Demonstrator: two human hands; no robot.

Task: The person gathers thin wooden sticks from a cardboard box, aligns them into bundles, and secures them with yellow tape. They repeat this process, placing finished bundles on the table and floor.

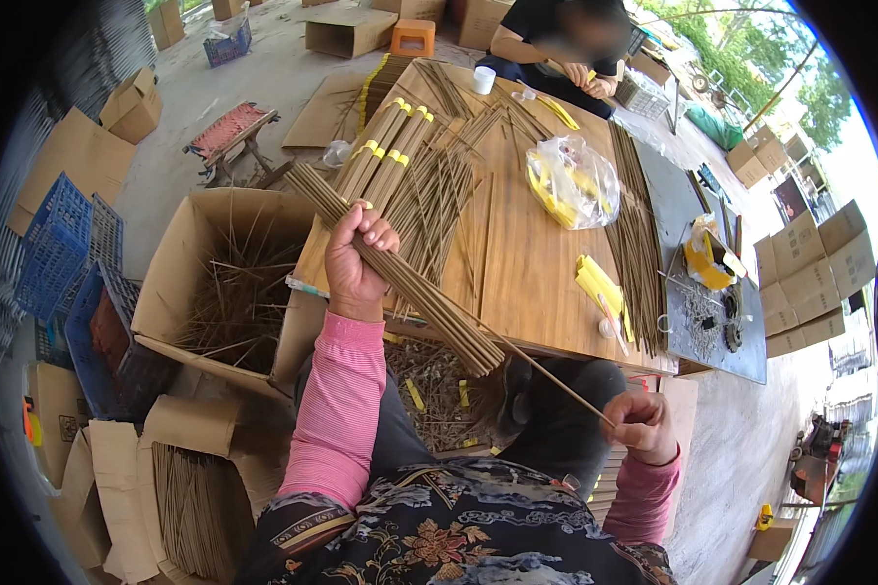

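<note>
My left hand (358, 255) is closed round a thick bundle of thin brown sticks (429, 310), held at a slant above the table's near left edge. Between the thumb and fingers of my right hand (640, 425) is the end of a single brown stick (556, 378). That stick runs up toward the bundle's lower end. Behind my left hand, bundles wrapped with yellow bands (384, 146) lie on the wooden table (517, 263). Loose sticks (437, 214) are spread beside them.
A clear bag with yellow strips (573, 183), a stack of yellow strips (600, 289) and a white cup (483, 80) rest on the table. Across it sits another person (556, 44). Cardboard boxes (219, 292) of sticks stand at my left. A dark board (698, 263) lies at right.
</note>
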